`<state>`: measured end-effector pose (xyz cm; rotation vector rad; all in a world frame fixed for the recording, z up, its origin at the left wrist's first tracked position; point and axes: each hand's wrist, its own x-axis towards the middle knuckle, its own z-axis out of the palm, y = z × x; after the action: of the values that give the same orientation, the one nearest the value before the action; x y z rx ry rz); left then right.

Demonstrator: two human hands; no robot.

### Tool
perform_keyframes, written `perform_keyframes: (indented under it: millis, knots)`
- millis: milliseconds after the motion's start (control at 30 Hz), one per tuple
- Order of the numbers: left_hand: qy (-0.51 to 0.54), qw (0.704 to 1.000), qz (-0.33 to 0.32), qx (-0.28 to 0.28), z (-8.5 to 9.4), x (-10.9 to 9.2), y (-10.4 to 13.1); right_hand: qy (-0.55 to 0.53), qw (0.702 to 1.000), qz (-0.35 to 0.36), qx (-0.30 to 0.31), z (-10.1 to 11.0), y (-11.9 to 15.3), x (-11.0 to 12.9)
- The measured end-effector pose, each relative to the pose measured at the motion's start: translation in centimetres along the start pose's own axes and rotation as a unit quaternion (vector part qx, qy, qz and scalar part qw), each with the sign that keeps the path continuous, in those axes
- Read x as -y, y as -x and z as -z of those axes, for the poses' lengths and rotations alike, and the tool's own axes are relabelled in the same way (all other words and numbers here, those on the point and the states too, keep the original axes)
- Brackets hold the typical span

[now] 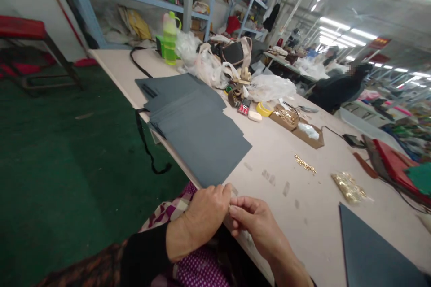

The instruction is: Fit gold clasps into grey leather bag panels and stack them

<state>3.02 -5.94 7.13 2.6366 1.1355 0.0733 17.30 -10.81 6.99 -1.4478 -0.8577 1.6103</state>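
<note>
At the table's near edge my left hand (208, 208) is curled closed, back upward, at the lower corner of a stack of dark blue-grey sheets (198, 116). Whether it grips a sheet is hidden. Right beside it, my right hand (252, 217) pinches thumb and forefinger together against the left fingers. Something tiny may show at the fingertips, too small to name. Beyond the hands, a short row of small gold metal pieces (305, 164) lies on the pale table (266, 152). A clear bag of gold pieces (348, 187) rests farther right.
Another dark sheet (373, 251) lies at lower right. Cardboard trays (308, 136), yellow tape (264, 108), a red phone (244, 106), plastic bags (274, 87) and a green bottle (170, 40) crowd the far side. A black strap (146, 148) hangs off the left edge. A person (340, 87) sits beyond.
</note>
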Motion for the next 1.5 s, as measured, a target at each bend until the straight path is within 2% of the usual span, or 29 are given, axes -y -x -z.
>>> perform_keyframes:
  millis: [133,233,400,567,700,767,867,967,1033,1100,1133,1200,1300,1400,1433,1500]
  knots:
    - [0.067,0.997,0.017,-0.034,-0.2,2.4,1.1,0.042,0.996,-0.008,0.075,-1.0,-1.9,1.1]
    - [0.115,0.989,0.054,-0.071,-0.8,4.5,1.7,0.045,0.992,0.007,0.121,-2.5,-3.4,1.9]
    - [0.201,0.967,0.092,-0.128,-0.9,7.4,2.1,-0.003,0.990,0.023,0.142,-5.1,-6.2,2.4]
    - [0.218,0.959,0.118,-0.138,-0.2,8.8,2.3,-0.035,0.986,-0.003,0.161,-6.2,-8.0,2.7]
    - [0.249,0.950,0.124,-0.143,-0.2,9.2,2.1,-0.016,0.979,-0.022,0.203,-6.2,-8.5,3.1]
    - [0.288,0.936,0.130,-0.155,-0.3,9.3,2.1,-0.005,0.978,-0.012,0.210,-6.0,-8.8,3.4]
    - [0.370,0.895,0.154,-0.194,-0.4,9.5,2.2,0.021,0.983,0.035,0.179,-5.1,-9.8,4.1]
    - [0.473,0.831,0.208,-0.206,-1.0,9.9,2.6,0.142,0.979,0.138,0.058,-3.5,-11.7,4.9]
    - [0.534,0.780,0.248,-0.215,-1.6,10.2,2.9,0.283,0.932,0.224,-0.044,-2.3,-13.2,5.2]
    - [0.574,0.737,0.277,-0.226,-2.2,10.5,3.1,0.408,0.861,0.285,-0.105,-1.3,-14.2,5.4]
    - [0.587,0.723,0.284,-0.226,-2.5,10.5,3.1,0.451,0.833,0.300,-0.113,-1.0,-14.3,5.4]
    - [0.611,0.709,0.274,-0.219,-2.7,10.4,3.2,0.502,0.805,0.302,-0.096,-0.5,-13.6,5.2]
    - [0.668,0.679,0.221,-0.207,-2.6,9.6,3.3,0.524,0.814,0.251,-0.010,-0.2,-10.6,4.6]
    - [0.726,0.640,0.197,-0.160,-2.8,8.2,3.6,0.483,0.856,0.166,0.082,0.1,-7.4,3.6]
    - [0.742,0.628,0.188,-0.140,-3.0,7.7,3.7,0.452,0.875,0.145,0.091,0.1,-6.8,3.2]
    - [0.777,0.596,0.166,-0.118,-3.5,6.9,3.8,0.370,0.919,0.119,0.071,0.3,-6.2,2.3]
